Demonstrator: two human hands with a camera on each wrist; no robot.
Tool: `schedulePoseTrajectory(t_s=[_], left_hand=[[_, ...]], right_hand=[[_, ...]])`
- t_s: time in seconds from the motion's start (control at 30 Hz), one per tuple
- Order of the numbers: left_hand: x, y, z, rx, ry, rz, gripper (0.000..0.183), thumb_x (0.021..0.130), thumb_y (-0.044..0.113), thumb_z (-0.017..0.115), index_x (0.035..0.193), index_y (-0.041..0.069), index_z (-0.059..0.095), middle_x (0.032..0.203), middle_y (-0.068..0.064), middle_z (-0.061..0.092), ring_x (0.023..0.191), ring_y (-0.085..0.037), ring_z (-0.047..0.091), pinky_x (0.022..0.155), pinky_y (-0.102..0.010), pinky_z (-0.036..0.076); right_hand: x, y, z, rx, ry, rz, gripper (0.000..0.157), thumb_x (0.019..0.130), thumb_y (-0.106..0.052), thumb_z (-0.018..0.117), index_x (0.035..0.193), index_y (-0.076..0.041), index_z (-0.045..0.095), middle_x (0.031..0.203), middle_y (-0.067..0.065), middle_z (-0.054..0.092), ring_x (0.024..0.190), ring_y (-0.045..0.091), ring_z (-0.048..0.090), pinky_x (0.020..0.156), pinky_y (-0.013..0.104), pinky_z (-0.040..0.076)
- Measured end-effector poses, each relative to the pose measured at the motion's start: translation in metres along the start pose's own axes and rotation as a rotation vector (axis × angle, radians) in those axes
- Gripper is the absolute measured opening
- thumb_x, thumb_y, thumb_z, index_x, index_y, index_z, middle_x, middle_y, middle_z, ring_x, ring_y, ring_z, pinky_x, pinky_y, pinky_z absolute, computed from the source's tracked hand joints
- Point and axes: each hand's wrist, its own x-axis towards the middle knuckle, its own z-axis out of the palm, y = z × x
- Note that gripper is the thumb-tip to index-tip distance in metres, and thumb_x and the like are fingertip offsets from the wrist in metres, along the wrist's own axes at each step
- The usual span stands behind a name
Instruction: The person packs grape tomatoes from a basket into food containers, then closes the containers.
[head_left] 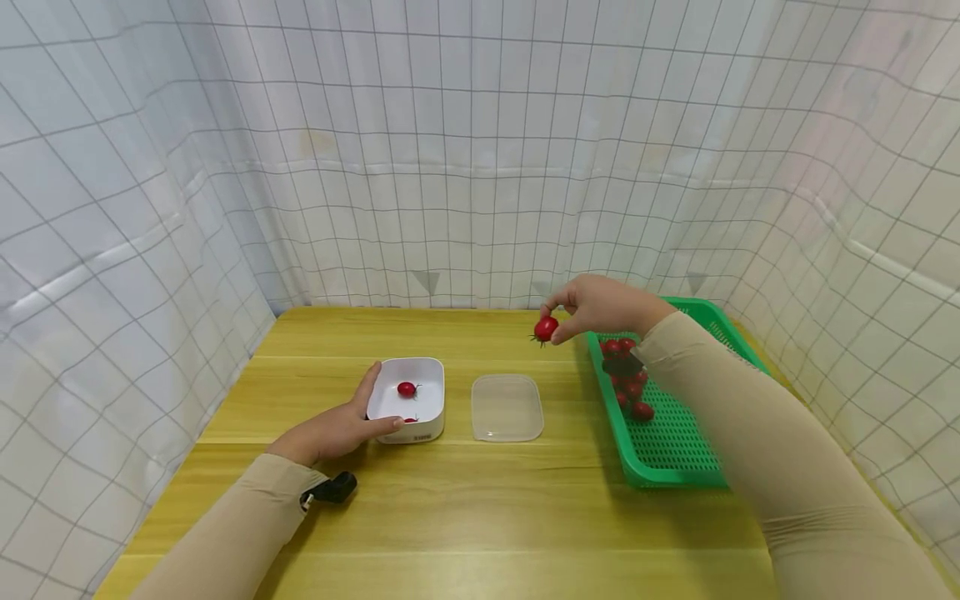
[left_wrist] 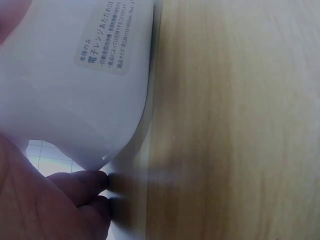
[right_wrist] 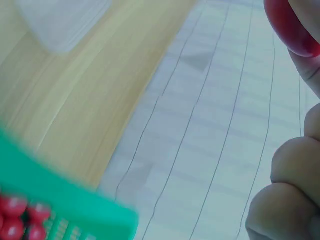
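My right hand [head_left: 600, 305] pinches a red cherry tomato [head_left: 546, 329] with a green stem between thumb and fingertips, raised over the table just left of the green basket [head_left: 628, 454]. The same tomato [right_wrist: 295, 30] shows at the top right of the right wrist view. My left hand [head_left: 341, 427] grips a white square container [head_left: 431, 429] at its left side, thumb over the near rim and fingers along the far-left side. Inside that container lie a cherry tomato [head_left: 407, 389] and a second one partly hidden by the near wall. Printed writing marks its side in the left wrist view.
A translucent square lid [head_left: 507, 407] lies flat between the container and the basket. Several cherry tomatoes [head_left: 642, 412] are gathered along the basket's left side. Grid-patterned white curtains [head_left: 480, 167] surround the wooden table [head_left: 480, 517] at the back and sides.
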Motion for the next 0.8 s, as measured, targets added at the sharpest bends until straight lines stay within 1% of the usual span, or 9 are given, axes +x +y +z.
schedulePoseTrajectory(t_s=[0.1,0.17,0.4,0.67,0.8], left_hand=[[0.0,0.0,0.001,-0.004,-0.006,-0.008,0.119,0.098,0.06,0.064,0.166,0.017,-0.023,0.173,-0.032,0.008,0.152,-0.053,0.032,0.124,-0.066,0.029],[0.001,0.0,0.001,-0.005,-0.005,-0.004,0.119,0.098,0.06,0.064,0.166,0.016,-0.023,0.173,-0.032,0.008,0.152,-0.053,0.032,0.124,-0.066,0.029],[0.001,0.0,0.0,0.008,0.01,0.015,0.118,0.099,0.059,0.064,0.166,0.014,-0.021,0.172,-0.034,0.01,0.152,-0.054,0.034,0.124,-0.065,0.029],[0.001,0.0,-0.001,-0.012,-0.005,0.01,0.119,0.098,0.059,0.065,0.166,0.014,-0.022,0.173,-0.032,0.005,0.154,-0.054,0.029,0.125,-0.067,0.026],[0.002,0.0,-0.001,-0.013,-0.013,0.005,0.12,0.098,0.061,0.064,0.166,0.015,-0.023,0.173,-0.032,0.006,0.153,-0.054,0.03,0.124,-0.068,0.027]], right_hand=[[0.015,-0.013,0.006,-0.017,-0.003,-0.049,0.025,0.089,-0.035,0.085,0.112,-0.027,0.079,0.068,-0.001,0.048,0.069,0.018,0.042,0.062,0.032,0.034],[0.024,-0.02,0.011,-0.012,-0.006,-0.068,0.024,0.089,-0.034,0.085,0.111,-0.026,0.079,0.068,-0.001,0.048,0.069,0.018,0.041,0.062,0.032,0.034],[0.051,-0.046,0.029,-0.022,-0.027,-0.067,0.025,0.09,-0.036,0.084,0.114,-0.028,0.078,0.069,-0.002,0.051,0.068,0.017,0.044,0.061,0.03,0.034],[0.078,-0.071,0.052,0.022,-0.062,-0.124,0.025,0.091,-0.032,0.084,0.115,-0.025,0.078,0.072,-0.001,0.05,0.07,0.015,0.044,0.061,0.029,0.034],[0.089,-0.081,0.063,0.008,-0.063,-0.141,0.025,0.091,-0.032,0.084,0.114,-0.025,0.077,0.081,-0.003,0.057,0.076,0.015,0.047,0.064,0.027,0.036]])
